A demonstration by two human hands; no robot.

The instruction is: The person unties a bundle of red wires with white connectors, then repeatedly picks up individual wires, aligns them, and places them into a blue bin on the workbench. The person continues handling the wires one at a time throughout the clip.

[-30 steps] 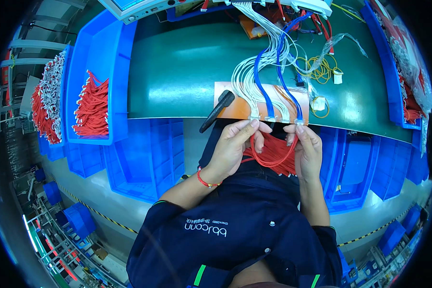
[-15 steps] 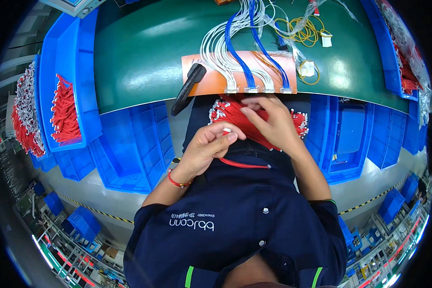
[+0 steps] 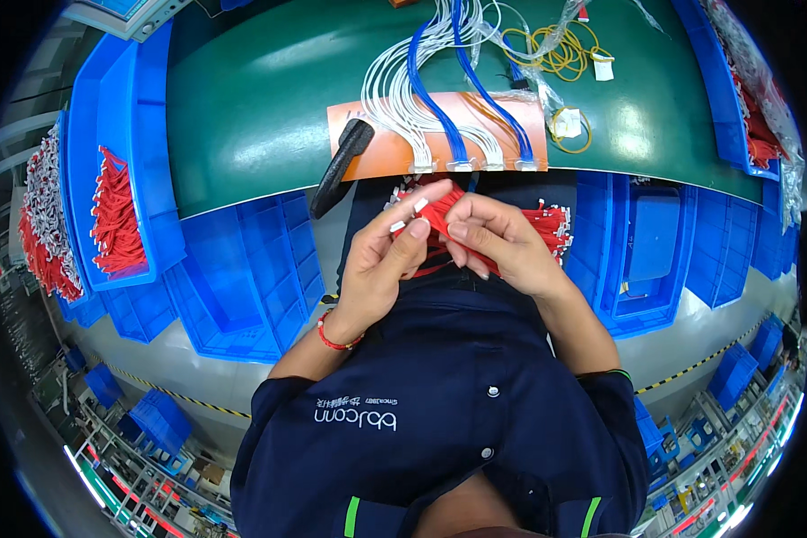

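A bundle of red cables with white connectors (image 3: pixel 554 226) lies across my lap, partly covered by my hands. In front of it, my left hand (image 3: pixel 378 260) pinches a red cable close to its white end connector (image 3: pixel 397 227), thumb against fingers. A second white connector (image 3: pixel 420 205) shows at the left fingertips. Close beside it, my right hand (image 3: pixel 507 244) is closed on red cable (image 3: pixel 438 217), its thumb and forefinger pressed together. The fingers hide how many cables each hand holds.
An orange board (image 3: pixel 354 139) with white cables (image 3: pixel 381 103) and blue cables (image 3: pixel 430 99) lies at the green table's (image 3: pixel 260 117) near edge. A black bar-shaped piece (image 3: pixel 342 170) juts past it. Blue bins (image 3: pixel 157 179) stand at both sides; yellow cable loops (image 3: pixel 556 63) lie far right.
My right hand has come down and left from the bundle to meet my left hand, now with red cable in its fingers. My left hand has risen slightly.
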